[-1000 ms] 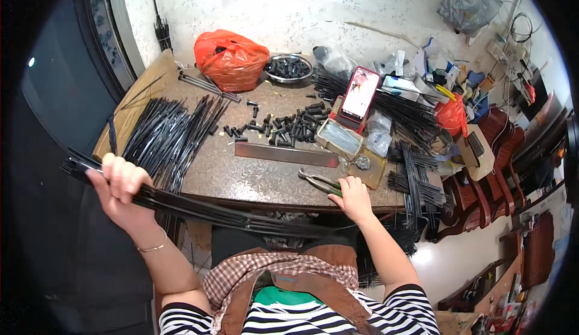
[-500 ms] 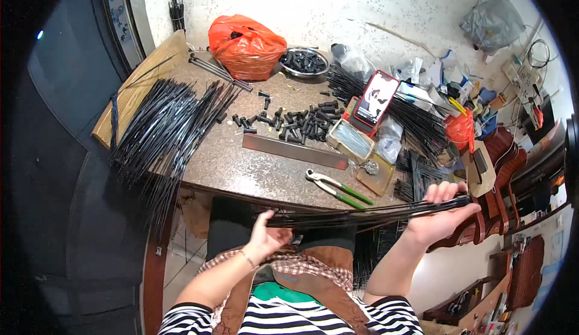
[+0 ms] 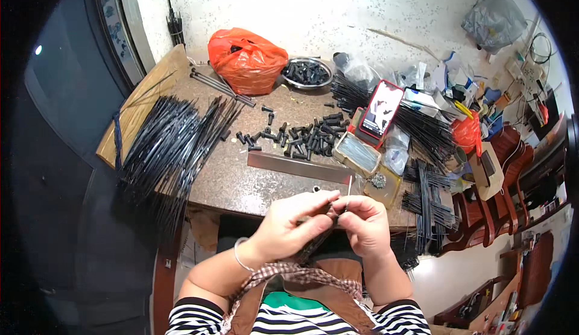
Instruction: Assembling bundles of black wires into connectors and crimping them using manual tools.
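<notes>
My left hand (image 3: 295, 223) is closed round a bundle of thin black rods (image 3: 315, 246), which runs down toward my lap and is largely hidden by my fingers. Close beside it, my right hand (image 3: 368, 226) pinches a thin pale wire (image 3: 350, 185) that sticks up from the fingertips. Both sets of fingertips meet over the table's front edge. Just past them only the head of the pliers (image 3: 316, 189) shows. A flat metal bar (image 3: 298, 167) lies across the table. Thin silvery wires (image 3: 360, 152) fill a small box to its right.
Loose black bolt-like pieces (image 3: 313, 135) lie mid-table, with more in a metal bowl (image 3: 307, 73). An orange plastic bag (image 3: 248, 60) stands behind. Black rods (image 3: 166, 139) are heaped at left, others (image 3: 428, 199) at right. A phone (image 3: 383, 109) leans behind the wire box.
My hands have come together in front of me; before, they were apart with the bundle stretched sideways. A pale wire now shows in my right fingers. The pliers are now mostly covered.
</notes>
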{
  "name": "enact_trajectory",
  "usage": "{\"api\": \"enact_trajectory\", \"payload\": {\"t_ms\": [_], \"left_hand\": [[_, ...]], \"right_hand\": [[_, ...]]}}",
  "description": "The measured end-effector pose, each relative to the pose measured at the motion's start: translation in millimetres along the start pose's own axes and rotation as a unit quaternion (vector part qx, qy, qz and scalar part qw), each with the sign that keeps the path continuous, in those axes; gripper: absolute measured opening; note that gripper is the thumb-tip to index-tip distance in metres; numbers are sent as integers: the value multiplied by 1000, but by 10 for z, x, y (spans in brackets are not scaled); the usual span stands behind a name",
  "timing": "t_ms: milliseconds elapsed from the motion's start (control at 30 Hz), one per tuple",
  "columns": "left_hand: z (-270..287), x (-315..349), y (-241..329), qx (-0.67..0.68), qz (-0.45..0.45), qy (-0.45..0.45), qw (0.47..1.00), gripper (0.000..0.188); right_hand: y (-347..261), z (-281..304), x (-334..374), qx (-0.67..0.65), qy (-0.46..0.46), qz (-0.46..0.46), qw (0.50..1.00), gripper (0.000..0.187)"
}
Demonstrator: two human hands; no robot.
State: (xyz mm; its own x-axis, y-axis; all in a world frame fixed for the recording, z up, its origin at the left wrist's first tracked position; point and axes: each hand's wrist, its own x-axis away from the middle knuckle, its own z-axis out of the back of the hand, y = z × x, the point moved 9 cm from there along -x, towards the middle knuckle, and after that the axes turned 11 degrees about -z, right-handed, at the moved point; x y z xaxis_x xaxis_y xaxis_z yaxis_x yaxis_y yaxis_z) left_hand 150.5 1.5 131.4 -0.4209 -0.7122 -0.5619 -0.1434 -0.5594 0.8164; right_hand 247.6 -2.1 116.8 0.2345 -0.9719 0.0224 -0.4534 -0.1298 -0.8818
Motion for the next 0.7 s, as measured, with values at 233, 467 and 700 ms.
{"api": "enact_trajectory", "payload": {"t_ms": [233,467,700], "left_hand": [[83,112,-177,67,-1,82,994,29],[372,207,-389,163,-10,198,967,29],[319,208,-427,174,-5,190,966,34]], "right_hand": [[-36,-102,-4,235,97,113,961,11],[-449,1021,-547,239,372,209,872,24],[-452,1455,-912,411,617,183,646,90]]}}
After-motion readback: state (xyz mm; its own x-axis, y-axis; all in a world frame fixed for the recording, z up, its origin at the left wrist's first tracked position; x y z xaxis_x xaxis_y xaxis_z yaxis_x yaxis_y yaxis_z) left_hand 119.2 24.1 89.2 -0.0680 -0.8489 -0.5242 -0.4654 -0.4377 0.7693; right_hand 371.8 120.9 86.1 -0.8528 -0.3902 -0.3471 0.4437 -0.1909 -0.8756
